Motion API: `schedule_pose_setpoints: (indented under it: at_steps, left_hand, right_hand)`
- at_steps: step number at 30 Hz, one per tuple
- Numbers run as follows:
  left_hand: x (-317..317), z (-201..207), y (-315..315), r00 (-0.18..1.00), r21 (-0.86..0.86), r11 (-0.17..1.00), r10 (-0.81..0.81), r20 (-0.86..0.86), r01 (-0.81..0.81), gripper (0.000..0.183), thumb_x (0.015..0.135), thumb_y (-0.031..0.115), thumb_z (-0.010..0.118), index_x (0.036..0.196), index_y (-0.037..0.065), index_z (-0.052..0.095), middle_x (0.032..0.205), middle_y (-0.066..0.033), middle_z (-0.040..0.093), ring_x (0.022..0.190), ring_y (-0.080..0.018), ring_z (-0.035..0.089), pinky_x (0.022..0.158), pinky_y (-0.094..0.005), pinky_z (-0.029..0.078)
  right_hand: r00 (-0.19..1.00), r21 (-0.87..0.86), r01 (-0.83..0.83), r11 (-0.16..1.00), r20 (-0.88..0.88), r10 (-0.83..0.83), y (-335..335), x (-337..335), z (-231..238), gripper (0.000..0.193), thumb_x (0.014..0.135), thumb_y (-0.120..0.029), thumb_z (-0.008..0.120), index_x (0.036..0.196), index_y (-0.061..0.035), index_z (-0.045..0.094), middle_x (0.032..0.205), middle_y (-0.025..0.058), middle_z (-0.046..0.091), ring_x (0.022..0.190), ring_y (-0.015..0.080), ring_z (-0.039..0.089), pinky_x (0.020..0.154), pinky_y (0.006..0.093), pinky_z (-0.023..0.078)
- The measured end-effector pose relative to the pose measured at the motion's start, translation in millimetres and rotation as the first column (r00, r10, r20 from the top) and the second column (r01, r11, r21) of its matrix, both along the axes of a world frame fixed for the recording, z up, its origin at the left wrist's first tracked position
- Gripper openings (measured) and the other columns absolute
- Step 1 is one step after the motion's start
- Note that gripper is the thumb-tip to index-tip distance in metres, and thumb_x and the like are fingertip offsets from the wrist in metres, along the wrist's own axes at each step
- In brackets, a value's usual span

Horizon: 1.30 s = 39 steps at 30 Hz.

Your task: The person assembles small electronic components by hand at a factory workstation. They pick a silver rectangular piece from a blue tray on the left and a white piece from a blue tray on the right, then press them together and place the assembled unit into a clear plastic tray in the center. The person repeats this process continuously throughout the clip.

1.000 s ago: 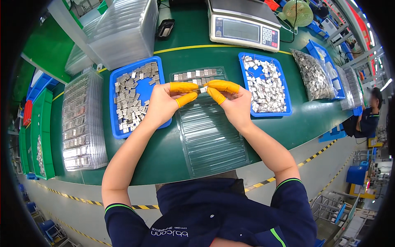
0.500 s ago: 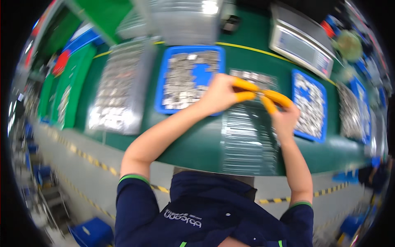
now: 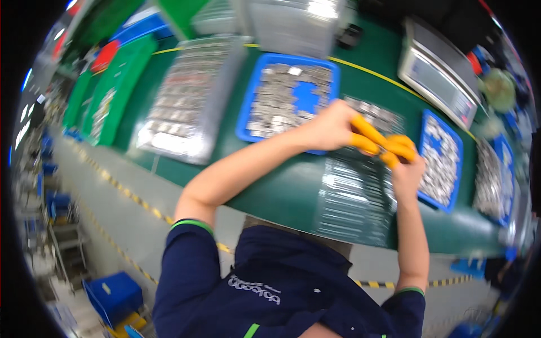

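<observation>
My left hand point(image 3: 345, 128) and my right hand point(image 3: 407, 162) meet over a clear ribbed plastic tray point(image 3: 352, 197), both with yellow finger covers. Their fingertips are pinched together around something small, mostly hidden and blurred. The tray's far end holds small metal pieces point(image 3: 372, 111) in rows, while its nearer slots show no pieces. Just left of my left hand lies a blue tray point(image 3: 243, 121) of flat grey metal pieces. Beside my right hand lies another blue tray point(image 3: 457, 147), filled with small silvery pieces.
Stacked clear trays of parts point(image 3: 189, 96) lie on the left, beside green bins point(image 3: 125, 79). More clear trays point(image 3: 296, 25) stand at the back. A weighing scale point(image 3: 437, 73) is at the back right. Bagged metal parts point(image 3: 488, 180) lie far right. The green table's front edge runs before me.
The view has turned, shifting the table and trays rightward. My hands have drawn closer together, their covered fingertips now overlapping over the clear tray.
</observation>
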<state>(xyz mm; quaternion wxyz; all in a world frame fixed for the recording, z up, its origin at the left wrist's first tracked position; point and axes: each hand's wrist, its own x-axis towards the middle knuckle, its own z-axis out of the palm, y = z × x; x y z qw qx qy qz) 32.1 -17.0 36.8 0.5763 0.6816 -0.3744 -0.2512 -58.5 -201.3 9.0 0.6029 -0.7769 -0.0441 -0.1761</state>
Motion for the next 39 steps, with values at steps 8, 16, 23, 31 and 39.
schedule_pose_setpoints:
  at_steps: [8, 16, 23, 31, 39]
  left_hand:
    - [-0.7, -19.4, -14.1, 0.953, -0.044, 0.978, 0.185, -0.24, -0.202, 0.022, 0.08, 0.006, 0.065, 0.098, -0.006, 0.063, 0.092, -0.0128, 0.065, 0.081, -0.0168, 0.064, 0.075, -0.0261, 0.052]
    - [-8.0, -25.1, -13.1, 0.986, 0.118, 0.988, 0.113, -0.126, -0.098, 0.023, 0.088, 0.019, 0.058, 0.094, -0.003, 0.059, 0.077, -0.0074, 0.062, 0.064, -0.0096, 0.057, 0.06, -0.0228, 0.046]
    - [-9.8, -30.8, -12.9, 0.985, -0.034, 0.998, 0.052, -0.166, -0.059, 0.021, 0.09, 0.017, 0.053, 0.097, -0.003, 0.054, 0.082, -0.0063, 0.058, 0.075, -0.0104, 0.055, 0.069, -0.0244, 0.044]
    - [-9.1, -27.8, -14.9, 0.974, -0.06, 0.987, 0.136, -0.18, -0.149, 0.019, 0.09, 0.017, 0.055, 0.093, -0.001, 0.055, 0.08, -0.0044, 0.058, 0.075, -0.0099, 0.054, 0.07, -0.0236, 0.044]
    - [-20.9, -31.9, -16.8, 0.976, -0.101, 0.98, 0.157, -0.15, -0.173, 0.022, 0.09, 0.02, 0.054, 0.097, -0.001, 0.054, 0.084, -0.0057, 0.059, 0.079, -0.0119, 0.057, 0.074, -0.0252, 0.044]
  right_hand:
    - [0.994, -0.065, 0.098, 0.993, 0.051, -0.095, 4.2, 7.7, -12.7, 0.019, 0.075, -0.004, 0.068, 0.094, -0.0018, 0.066, 0.086, 0.0074, 0.064, 0.08, 0.017, 0.06, 0.073, 0.0261, 0.048]
    - [0.952, -0.31, 0.175, 0.935, 0.294, -0.081, 8.1, 3.2, -14.2, 0.03, 0.069, -0.003, 0.07, 0.098, -0.0026, 0.064, 0.084, 0.0099, 0.063, 0.072, 0.0228, 0.061, 0.066, 0.0285, 0.048]
    - [0.926, -0.397, 0.17, 0.902, 0.376, -0.009, 2.8, 6.4, -10.1, 0.041, 0.066, 0.001, 0.069, 0.106, -0.0042, 0.06, 0.083, 0.0098, 0.06, 0.072, 0.0256, 0.058, 0.062, 0.031, 0.047]
    - [0.917, -0.404, 0.248, 0.88, 0.39, -0.08, -4.1, 9.3, 0.2, 0.033, 0.066, -0.001, 0.07, 0.098, -0.0065, 0.064, 0.086, 0.0072, 0.061, 0.085, 0.026, 0.056, 0.072, 0.0323, 0.046]
    - [0.893, -0.521, 0.269, 0.81, 0.451, -0.007, -8.6, 11.2, 1.3, 0.021, 0.065, -0.005, 0.072, 0.086, -0.0065, 0.065, 0.098, 0.0055, 0.062, 0.094, 0.0243, 0.054, 0.083, 0.0342, 0.042]
